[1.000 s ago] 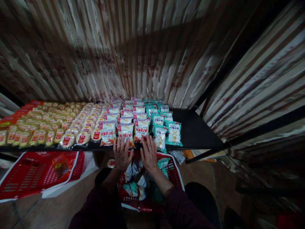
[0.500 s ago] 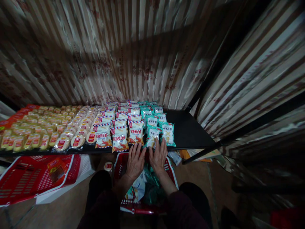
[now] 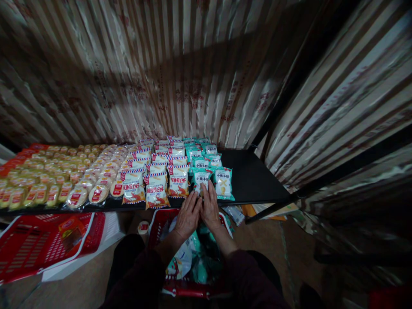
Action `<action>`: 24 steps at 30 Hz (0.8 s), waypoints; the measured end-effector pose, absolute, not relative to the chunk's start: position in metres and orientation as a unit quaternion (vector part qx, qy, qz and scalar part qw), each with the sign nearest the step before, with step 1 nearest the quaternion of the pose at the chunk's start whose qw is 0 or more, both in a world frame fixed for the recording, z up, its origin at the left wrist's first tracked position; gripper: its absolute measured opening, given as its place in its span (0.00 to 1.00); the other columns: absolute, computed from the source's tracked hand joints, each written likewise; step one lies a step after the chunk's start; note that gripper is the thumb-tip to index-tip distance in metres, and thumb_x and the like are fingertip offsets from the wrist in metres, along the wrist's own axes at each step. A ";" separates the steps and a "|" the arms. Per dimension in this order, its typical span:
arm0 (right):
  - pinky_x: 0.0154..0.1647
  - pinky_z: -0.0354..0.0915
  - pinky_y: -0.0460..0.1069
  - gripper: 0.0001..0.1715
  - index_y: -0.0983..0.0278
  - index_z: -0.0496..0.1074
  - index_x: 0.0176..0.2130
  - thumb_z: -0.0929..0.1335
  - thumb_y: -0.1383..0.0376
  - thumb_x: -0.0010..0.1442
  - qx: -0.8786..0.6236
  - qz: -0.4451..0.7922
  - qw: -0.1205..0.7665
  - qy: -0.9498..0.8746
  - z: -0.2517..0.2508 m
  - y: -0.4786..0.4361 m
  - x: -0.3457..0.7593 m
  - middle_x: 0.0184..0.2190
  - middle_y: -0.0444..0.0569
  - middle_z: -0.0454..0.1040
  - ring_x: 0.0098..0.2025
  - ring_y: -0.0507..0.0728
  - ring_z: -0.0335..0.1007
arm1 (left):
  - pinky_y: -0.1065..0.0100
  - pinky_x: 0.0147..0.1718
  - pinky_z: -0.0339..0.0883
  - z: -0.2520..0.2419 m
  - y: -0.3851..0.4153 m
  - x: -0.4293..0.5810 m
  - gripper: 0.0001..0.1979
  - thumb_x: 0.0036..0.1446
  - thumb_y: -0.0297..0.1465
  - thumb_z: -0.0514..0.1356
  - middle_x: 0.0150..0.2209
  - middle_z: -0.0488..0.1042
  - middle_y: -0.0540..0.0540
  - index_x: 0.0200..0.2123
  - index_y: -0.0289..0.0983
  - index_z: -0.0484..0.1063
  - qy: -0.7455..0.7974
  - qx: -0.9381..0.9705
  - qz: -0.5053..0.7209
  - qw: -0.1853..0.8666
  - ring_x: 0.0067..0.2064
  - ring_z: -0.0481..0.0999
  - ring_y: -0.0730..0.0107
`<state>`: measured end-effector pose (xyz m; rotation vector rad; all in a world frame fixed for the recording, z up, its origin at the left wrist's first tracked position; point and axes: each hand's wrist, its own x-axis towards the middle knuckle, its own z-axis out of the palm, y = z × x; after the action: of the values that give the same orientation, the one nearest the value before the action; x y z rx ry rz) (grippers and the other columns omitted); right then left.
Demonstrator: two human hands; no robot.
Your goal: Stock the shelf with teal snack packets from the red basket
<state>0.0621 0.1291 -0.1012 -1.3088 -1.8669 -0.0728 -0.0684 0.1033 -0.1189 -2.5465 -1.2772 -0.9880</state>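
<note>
At the front edge of the black shelf point(image 3: 254, 180), both hands meet at a green-and-white snack bag point(image 3: 200, 176) that leans on the bags behind it. My right hand point(image 3: 211, 211) has its outstretched fingers against the front of this bag. Close beside it, my left hand point(image 3: 188, 218) lies with straight fingers by the bag's lower left corner. Neither hand is closed round anything. Another green snack bag point(image 3: 223, 183) stands just right of my fingers. An orange-and-white snack bag point(image 3: 178, 180) stands to the left.
Below my hands, a red basket point(image 3: 158, 223) holds more green bags point(image 3: 199, 268). Rows of wrapped round cakes point(image 3: 98, 193) and small yellow cakes point(image 3: 53, 193) fill the shelf's left side. Another red basket point(image 3: 28, 240) lies at lower left. A dark metal bar point(image 3: 337, 171) slants at right.
My hands have drawn closer together at the front green bag, the left one moving right. That bag now stands more upright and level with its neighbour. The view has shifted slightly.
</note>
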 end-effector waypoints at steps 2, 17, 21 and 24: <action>0.64 0.54 0.65 0.36 0.56 0.41 0.68 0.57 0.70 0.65 -0.513 -0.028 0.405 -0.756 -0.099 0.133 0.066 0.70 0.54 0.39 0.70 0.63 0.38 | 0.51 0.59 0.60 -0.115 0.105 -0.065 0.24 0.61 0.23 0.48 0.63 0.59 0.35 0.61 0.32 0.58 -0.431 -0.835 -0.331 0.081 0.69 0.45 0.57; 0.63 0.49 0.68 0.32 0.62 0.49 0.67 0.58 0.59 0.66 -0.627 -0.157 0.383 -0.660 -0.088 0.143 0.108 0.68 0.58 0.46 0.70 0.67 0.38 | 0.51 0.65 0.43 -0.105 0.125 -0.051 0.24 0.61 0.31 0.54 0.66 0.55 0.36 0.60 0.33 0.60 -0.484 -0.801 -0.307 0.172 0.69 0.45 0.55; 0.61 0.53 0.68 0.35 0.65 0.50 0.66 0.57 0.53 0.66 -0.703 -0.100 0.395 -0.583 -0.092 0.163 0.127 0.68 0.62 0.47 0.68 0.69 0.42 | 0.50 0.64 0.43 -0.101 0.127 -0.050 0.26 0.60 0.33 0.56 0.67 0.52 0.38 0.62 0.40 0.58 -0.477 -0.805 -0.312 0.163 0.69 0.45 0.53; 0.62 0.55 0.65 0.38 0.66 0.49 0.67 0.56 0.50 0.66 -0.684 -0.031 0.400 -0.609 -0.097 0.177 0.133 0.67 0.62 0.50 0.68 0.67 0.46 | 0.48 0.64 0.45 -0.100 0.133 -0.047 0.28 0.60 0.32 0.56 0.68 0.50 0.39 0.63 0.44 0.57 -0.472 -0.809 -0.317 0.149 0.69 0.45 0.52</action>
<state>0.1327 0.1766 -0.0969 -1.7296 -1.5409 -0.0775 -0.0471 0.1326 -0.1005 -2.3256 -1.3551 -0.9115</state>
